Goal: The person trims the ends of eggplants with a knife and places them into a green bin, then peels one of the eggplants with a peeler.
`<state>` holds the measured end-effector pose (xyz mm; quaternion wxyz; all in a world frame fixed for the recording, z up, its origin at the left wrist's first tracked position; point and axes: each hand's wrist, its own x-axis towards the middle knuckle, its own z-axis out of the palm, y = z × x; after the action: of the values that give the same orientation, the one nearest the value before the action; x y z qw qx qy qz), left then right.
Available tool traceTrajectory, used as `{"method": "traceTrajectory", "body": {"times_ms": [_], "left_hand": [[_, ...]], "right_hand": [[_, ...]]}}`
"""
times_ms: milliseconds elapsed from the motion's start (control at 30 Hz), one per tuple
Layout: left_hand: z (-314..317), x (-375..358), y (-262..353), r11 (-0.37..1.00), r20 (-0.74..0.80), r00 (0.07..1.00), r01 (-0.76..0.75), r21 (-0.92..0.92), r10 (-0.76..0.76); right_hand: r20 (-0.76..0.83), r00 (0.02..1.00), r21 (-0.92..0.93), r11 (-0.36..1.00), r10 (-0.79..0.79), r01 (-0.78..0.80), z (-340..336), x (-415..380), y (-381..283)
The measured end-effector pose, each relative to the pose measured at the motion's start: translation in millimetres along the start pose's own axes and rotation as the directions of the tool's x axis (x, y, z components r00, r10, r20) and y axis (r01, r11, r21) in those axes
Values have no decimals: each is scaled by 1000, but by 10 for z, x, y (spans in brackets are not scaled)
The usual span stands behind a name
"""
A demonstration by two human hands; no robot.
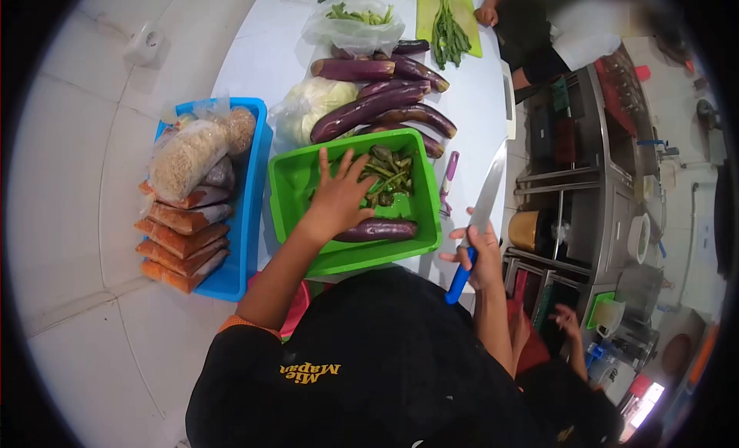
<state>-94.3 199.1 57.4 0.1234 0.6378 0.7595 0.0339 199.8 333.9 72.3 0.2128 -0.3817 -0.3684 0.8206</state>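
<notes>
My left hand point(339, 192) reaches into a green plastic basin point(350, 257), its fingers spread wide and no object gripped in them. Beside its fingertips lie cut eggplant stem ends point(389, 171). A whole purple eggplant point(379, 231) rests in the basin just below the palm. To the right of the basin, my right hand point(483, 254) holds a kitchen knife point(486, 194) around the top of its blue handle, with the long blade pointing away from me. A purple-handled peeler point(448, 182) lies on the white table between the basin and the knife.
Several eggplants point(369, 113) lie beyond the basin near a bagged cabbage point(306, 109) and a plastic bag of cut greens point(356, 25). Leafy greens point(449, 36) sit on a green cutting board point(471, 21), near another person's hand point(487, 15). A blue crate point(258, 178) of packets stands left.
</notes>
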Motion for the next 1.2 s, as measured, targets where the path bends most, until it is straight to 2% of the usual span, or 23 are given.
{"method": "traceTrajectory", "body": {"times_ms": [100, 200, 300, 400, 500, 600, 700, 767, 833, 900, 1000, 1033, 1067, 1167, 1200], "left_hand": [[124, -202, -6, 986, 32, 992, 127, -106, -124], [93, -270, -22, 943, 154, 970, 222, -247, -188], [164, -472, -3, 980, 60, 991, 125, -153, -117], [163, -514, -79, 972, 219, 973, 125, -199, -80], [83, -595, -91, 991, 274, 962, 48, -121, -13], [-322, -611, -80, 918, 416, 909, 197, -344, -39], [-599, -709, -164, 704, 490, 872, 347, -619, 1], [-543, -818, -264, 474, 390, 920, 328, -817, 36], [-428, -850, -290, 219, 279, 958, 261, -940, 60], [-313, -834, -249, -43, 166, 984, 169, -985, 70], [-330, -629, 20, -302, -12, 986, 39, -952, 165], [-297, -583, 80, -281, -13, 992, 23, -960, 128], [-234, -542, 124, -257, -20, 996, 4, -966, 91], [-195, -546, 67, -169, -124, 992, -123, -978, -1], [-217, -606, -22, -153, -161, 987, -163, -975, -24]], "right_hand": [[-1, 1000, -36, 999, -12, 12, -49, 26, -103], [-7, 1000, -70, 997, -23, 23, -46, 38, -172], [-29, 999, -76, 997, -34, 32, -76, -19, -182], [-72, 997, -70, 997, -27, 22, -151, -57, -111], [-75, 997, -50, 998, -36, 32, -184, -86, -70], [-60, 997, -44, 998, -48, 45, -159, -136, -97], [-9, 999, -72, 996, -50, 49, -41, -183, -184], [47, 997, -113, 991, -64, 69, 99, -180, -268], [139, 985, -207, 970, -98, 125, 286, -127, -355], [250, 958, -266, 942, -139, 206, 584, -83, -474], [395, 908, -241, 939, -137, 246, 1023, 31, -577], [439, 888, -229, 939, -135, 256, 1136, 54, -593], [478, 872, -146, 970, -103, 194, 1201, 66, -592], [424, 893, -65, 978, -151, 196, 1202, 10, -688], [348, 914, -145, 952, -208, 271, 1050, 73, -639]]}}
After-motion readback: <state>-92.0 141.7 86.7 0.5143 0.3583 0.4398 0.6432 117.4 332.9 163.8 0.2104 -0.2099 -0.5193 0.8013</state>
